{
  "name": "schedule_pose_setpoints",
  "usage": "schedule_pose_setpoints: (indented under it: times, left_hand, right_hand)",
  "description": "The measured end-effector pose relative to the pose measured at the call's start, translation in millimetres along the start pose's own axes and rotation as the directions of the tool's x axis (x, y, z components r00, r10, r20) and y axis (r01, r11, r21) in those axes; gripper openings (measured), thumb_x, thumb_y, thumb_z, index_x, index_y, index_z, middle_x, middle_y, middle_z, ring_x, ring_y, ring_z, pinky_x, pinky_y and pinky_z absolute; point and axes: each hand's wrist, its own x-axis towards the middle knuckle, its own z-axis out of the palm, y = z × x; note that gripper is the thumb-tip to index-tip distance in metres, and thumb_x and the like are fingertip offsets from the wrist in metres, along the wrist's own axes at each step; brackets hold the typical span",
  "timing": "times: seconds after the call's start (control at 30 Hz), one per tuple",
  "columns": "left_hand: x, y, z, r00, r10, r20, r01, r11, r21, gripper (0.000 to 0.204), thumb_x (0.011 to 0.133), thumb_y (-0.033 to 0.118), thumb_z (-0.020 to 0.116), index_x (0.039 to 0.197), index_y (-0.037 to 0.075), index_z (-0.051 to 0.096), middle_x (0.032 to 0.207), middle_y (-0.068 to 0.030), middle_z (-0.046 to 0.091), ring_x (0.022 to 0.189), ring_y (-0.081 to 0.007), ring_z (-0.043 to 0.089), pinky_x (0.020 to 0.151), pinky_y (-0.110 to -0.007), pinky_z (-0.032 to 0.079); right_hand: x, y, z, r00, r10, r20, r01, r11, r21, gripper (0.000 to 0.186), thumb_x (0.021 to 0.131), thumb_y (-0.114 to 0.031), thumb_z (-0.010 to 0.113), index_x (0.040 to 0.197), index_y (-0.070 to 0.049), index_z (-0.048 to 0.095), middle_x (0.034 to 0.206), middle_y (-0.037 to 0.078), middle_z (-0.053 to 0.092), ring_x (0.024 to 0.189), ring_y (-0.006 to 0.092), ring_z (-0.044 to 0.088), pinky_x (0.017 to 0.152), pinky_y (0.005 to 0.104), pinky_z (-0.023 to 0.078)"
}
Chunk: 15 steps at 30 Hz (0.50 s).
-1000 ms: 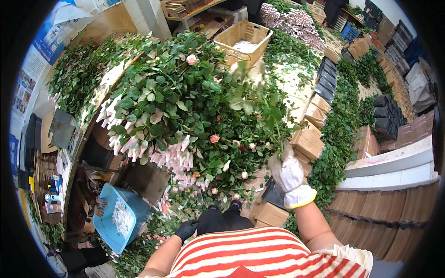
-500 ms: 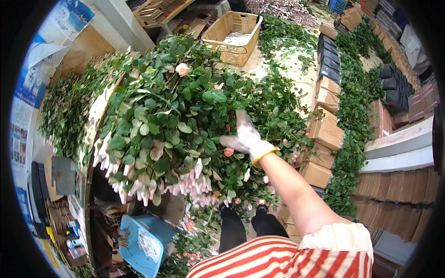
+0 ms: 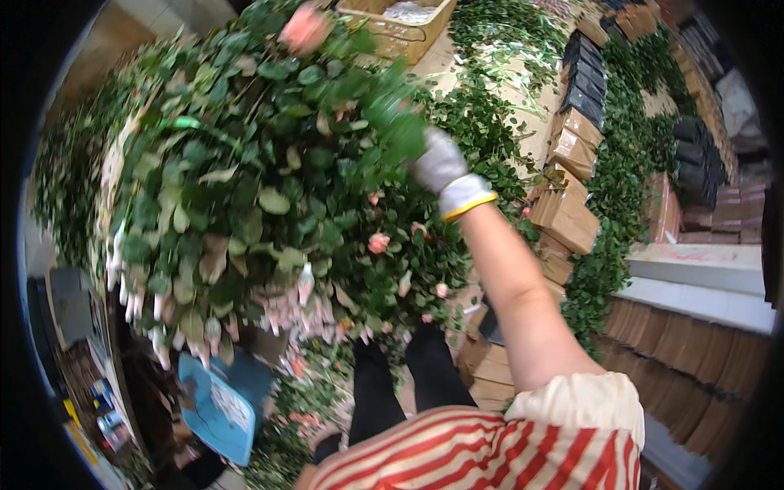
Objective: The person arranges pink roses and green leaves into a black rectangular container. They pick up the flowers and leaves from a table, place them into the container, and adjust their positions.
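"Where are the roses [image 3: 378, 243]?"

"Heaped beneath and left of the gloved right hand [image 3: 447, 166], its fingertips lost in blurred leaves [image 3: 396, 116]; grip, I can't tell. Left hand [image 3: 328, 447], low by the thigh [image 3: 374, 396], likewise unclear."

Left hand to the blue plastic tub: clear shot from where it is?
Probably yes. Between the left hand and the blue plastic tub I see only leafy litter on the floor, nothing standing in between. Depth is hard to judge, so a bend may be needed.
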Motion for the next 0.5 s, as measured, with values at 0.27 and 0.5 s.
schedule_pose_setpoints:
  times: [0.27, 0.5]
  left_hand:
    - [8.2, 88.6, -8.8, 0.949, 0.223, -0.225, -0.282, 0.919, -0.277, 0.038, 0.097, 0.027, 0.058, 0.122, 0.0, 0.066, 0.116, -0.0184, 0.07, 0.107, -0.0286, 0.067, 0.094, -0.037, 0.05]
    - [0.2, 74.3, 36.1, 0.952, 0.251, -0.175, -0.293, 0.913, -0.283, 0.039, 0.095, 0.028, 0.061, 0.123, 0.003, 0.067, 0.119, -0.0196, 0.069, 0.112, -0.032, 0.066, 0.097, -0.038, 0.05]
  right_hand:
    - [28.4, -175.4, -275.1, 0.784, -0.59, 0.19, 0.253, 0.025, -0.967, 0.034, 0.095, -0.016, 0.056, 0.128, -0.016, 0.062, 0.122, 0.007, 0.067, 0.105, 0.0232, 0.065, 0.091, 0.0377, 0.052]
    - [-21.9, -92.2, -227.5, 0.864, -0.412, 0.289, 0.503, 0.717, -0.483, 0.073, 0.078, -0.023, 0.074, 0.144, -0.01, 0.044, 0.138, 0.018, 0.052, 0.13, 0.0328, 0.048, 0.111, 0.0422, 0.04]
